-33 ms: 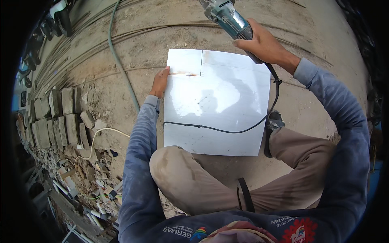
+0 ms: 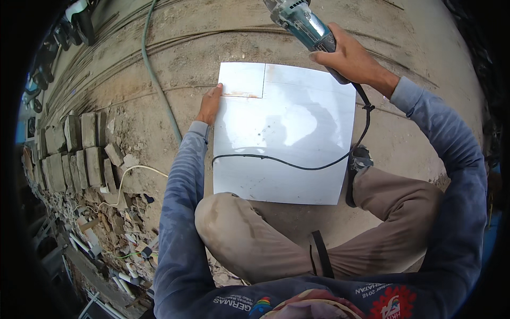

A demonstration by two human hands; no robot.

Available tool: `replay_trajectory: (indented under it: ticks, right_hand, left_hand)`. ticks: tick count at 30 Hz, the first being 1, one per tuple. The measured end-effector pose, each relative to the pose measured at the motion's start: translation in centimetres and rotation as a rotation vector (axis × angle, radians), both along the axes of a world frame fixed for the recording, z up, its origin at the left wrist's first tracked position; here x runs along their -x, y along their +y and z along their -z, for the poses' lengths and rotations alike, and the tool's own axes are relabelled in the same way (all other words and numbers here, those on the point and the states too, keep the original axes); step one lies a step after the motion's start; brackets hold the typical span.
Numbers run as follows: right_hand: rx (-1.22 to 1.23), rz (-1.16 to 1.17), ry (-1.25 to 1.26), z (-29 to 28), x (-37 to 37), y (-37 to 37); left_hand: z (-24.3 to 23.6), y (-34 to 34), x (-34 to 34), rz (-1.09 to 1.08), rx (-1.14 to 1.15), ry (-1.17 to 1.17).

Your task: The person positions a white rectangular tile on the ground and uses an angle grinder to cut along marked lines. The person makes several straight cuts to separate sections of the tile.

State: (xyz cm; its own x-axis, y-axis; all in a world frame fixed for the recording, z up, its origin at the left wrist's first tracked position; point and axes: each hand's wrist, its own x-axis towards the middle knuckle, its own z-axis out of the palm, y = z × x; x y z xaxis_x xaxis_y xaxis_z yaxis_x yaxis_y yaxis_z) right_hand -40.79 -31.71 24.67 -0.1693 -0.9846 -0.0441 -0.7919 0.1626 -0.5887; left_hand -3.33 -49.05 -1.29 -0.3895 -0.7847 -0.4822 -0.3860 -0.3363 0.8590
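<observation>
A large glossy white tile (image 2: pixel 287 183) lies flat on the ground in front of my crossed legs. Thin brownish lines mark off a rectangle at its far left corner. My left hand (image 2: pixel 210 103) grips the tile's left edge beside that rectangle, its fingertips on the rim and the rest of the fingers partly hidden. In my right hand (image 2: pixel 353 58) is a teal angle grinder (image 2: pixel 307 27), held by its body above the tile's far right side. The grinder's head reaches the top of the view, so its disc is not visible. Its black cord (image 2: pixel 287 165) loops across the tile.
Stacked grey blocks (image 2: pixel 85 159) stand at the left, with rubble (image 2: pixel 117 228) and white pipes (image 2: pixel 125 284) nearer. A green hose (image 2: pixel 154 74) and long thin rods (image 2: pixel 207 40) lie on the dirt beyond. My shoe (image 2: pixel 361 159) is by the tile's right edge.
The grinder and my right hand have shifted very slightly to the right. My left hand remains at the tile's left edge.
</observation>
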Motion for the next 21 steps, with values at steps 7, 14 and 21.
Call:
replay_trajectory:
  ticks: [7, 14, 21]
  right_hand:
    - [-0.038, -0.044, -0.117, 2.5, 4.0, 2.9]
    - [0.004, -0.043, -0.126, 4.3, 6.1, 3.2]
    - [-0.021, -0.114, -0.207, 4.4, 5.4, 2.8]
  left_hand:
    - [3.1, -0.6, 1.1, -0.249, -0.073, 0.142]
    - [2.2, -1.2, 2.3, -0.26, -0.051, 0.11]
    - [2.6, -1.7, 3.2, -0.299, -0.046, 0.123]
